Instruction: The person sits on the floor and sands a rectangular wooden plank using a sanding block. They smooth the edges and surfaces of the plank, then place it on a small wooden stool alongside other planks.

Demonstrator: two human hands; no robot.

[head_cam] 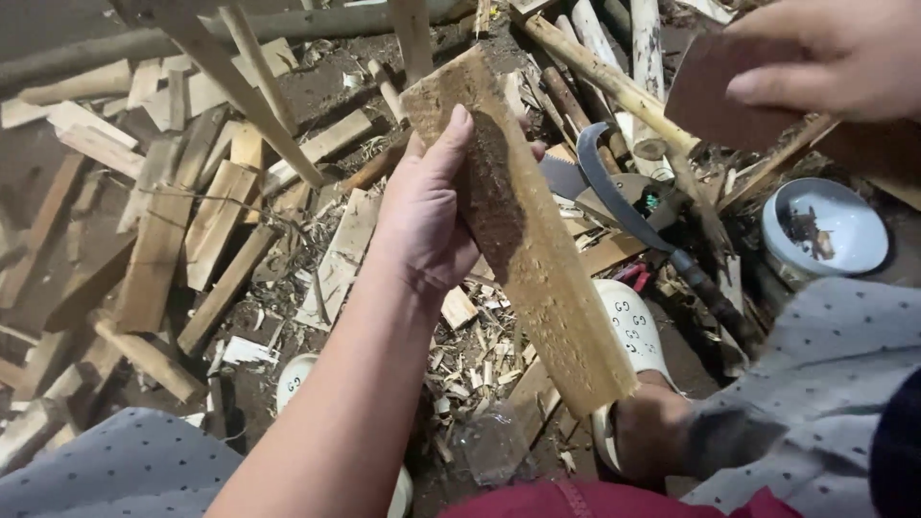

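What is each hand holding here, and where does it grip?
The left hand grips a rough wooden plank around its upper part, thumb on the face. The right hand pinches a reddish-brown sheet, perhaps sandpaper, by its upper edge.

Left hand (pixel 427 206) raised mid-frame, grip closed, thumb up; right hand (pixel 815 58) top right, fingers pinched.

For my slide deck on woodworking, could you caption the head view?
Left hand grips a rough wooden plank above scattered offcuts while the right hand holds a brown sheet.
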